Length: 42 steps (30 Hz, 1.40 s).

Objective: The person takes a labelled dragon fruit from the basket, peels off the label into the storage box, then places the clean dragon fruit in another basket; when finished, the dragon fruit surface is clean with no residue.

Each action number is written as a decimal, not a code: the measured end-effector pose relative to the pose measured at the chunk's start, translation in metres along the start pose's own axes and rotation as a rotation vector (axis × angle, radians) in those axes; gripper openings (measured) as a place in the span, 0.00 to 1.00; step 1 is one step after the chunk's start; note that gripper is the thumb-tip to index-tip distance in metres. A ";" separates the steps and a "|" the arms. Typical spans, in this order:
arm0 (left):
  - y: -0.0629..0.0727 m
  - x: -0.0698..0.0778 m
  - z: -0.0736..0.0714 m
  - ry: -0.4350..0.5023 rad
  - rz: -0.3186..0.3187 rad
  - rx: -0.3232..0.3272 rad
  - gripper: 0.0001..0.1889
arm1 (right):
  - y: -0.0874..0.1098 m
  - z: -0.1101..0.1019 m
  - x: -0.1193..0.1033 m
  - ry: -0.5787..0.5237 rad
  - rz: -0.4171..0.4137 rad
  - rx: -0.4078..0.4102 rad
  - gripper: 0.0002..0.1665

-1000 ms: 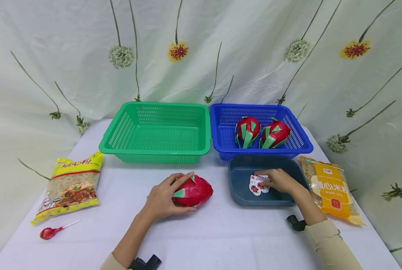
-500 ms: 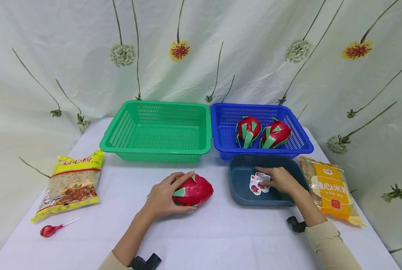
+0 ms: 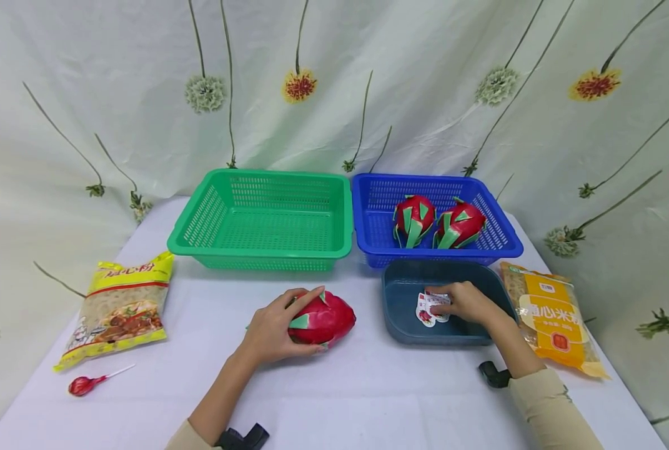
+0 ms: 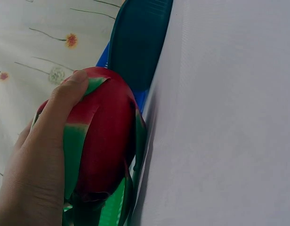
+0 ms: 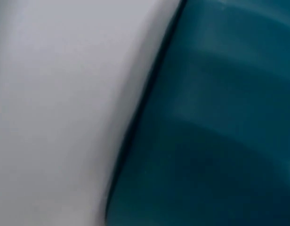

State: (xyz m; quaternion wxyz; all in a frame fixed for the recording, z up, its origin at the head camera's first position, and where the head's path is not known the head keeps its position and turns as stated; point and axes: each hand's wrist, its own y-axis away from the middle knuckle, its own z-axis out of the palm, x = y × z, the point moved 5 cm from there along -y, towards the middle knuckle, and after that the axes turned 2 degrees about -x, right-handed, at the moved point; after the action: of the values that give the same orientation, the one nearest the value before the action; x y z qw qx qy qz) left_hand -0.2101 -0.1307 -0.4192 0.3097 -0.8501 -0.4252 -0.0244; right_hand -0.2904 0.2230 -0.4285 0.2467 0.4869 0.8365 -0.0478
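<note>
My left hand [image 3: 275, 328] grips a red dragon fruit [image 3: 334, 320] with green scales, lying on its side on the white table. Thumb and fingers wrap its near end, and the left wrist view shows the thumb along the fruit [image 4: 112, 141]. My right hand [image 3: 466, 302] reaches into a dark blue plastic box [image 3: 397, 328]. Its fingertips are on several small white labels [image 3: 426, 316] with red fruit pictures, fanned on the box floor; whether they pinch one cannot be made out. In the right wrist view only the box wall [image 5: 206, 117] and cloth show.
Behind stand a green basket [image 3: 255, 255] and a blue basket [image 3: 379, 251] holding two dragon fruits [image 3: 415, 219]. A yellow food bag [image 3: 123, 306] and a red lollipop [image 3: 81, 385] lie at left. An orange bag [image 3: 556, 315] lies beside the box at right.
The right index finger lifted a little from the labels, then came back down onto them. The left hand and its dragon fruit have stayed in place.
</note>
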 end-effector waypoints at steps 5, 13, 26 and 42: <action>-0.001 0.000 0.001 0.001 -0.004 -0.012 0.48 | 0.003 0.003 0.002 -0.017 0.017 -0.053 0.33; -0.002 0.000 0.002 -0.001 -0.003 -0.016 0.48 | 0.008 -0.001 -0.001 -0.004 0.004 0.006 0.33; 0.002 -0.002 0.001 0.007 -0.032 0.000 0.49 | 0.058 -0.102 -0.022 0.015 0.027 0.686 0.16; 0.002 -0.003 0.001 0.014 -0.042 -0.012 0.49 | 0.039 -0.101 0.048 0.021 0.363 0.561 0.52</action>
State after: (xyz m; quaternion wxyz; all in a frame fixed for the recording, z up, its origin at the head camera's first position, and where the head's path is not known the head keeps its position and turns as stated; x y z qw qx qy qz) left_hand -0.2103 -0.1332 -0.4221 0.3070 -0.8427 -0.4405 -0.0392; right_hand -0.3138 0.3134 -0.3563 0.0990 0.6773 0.6929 -0.2264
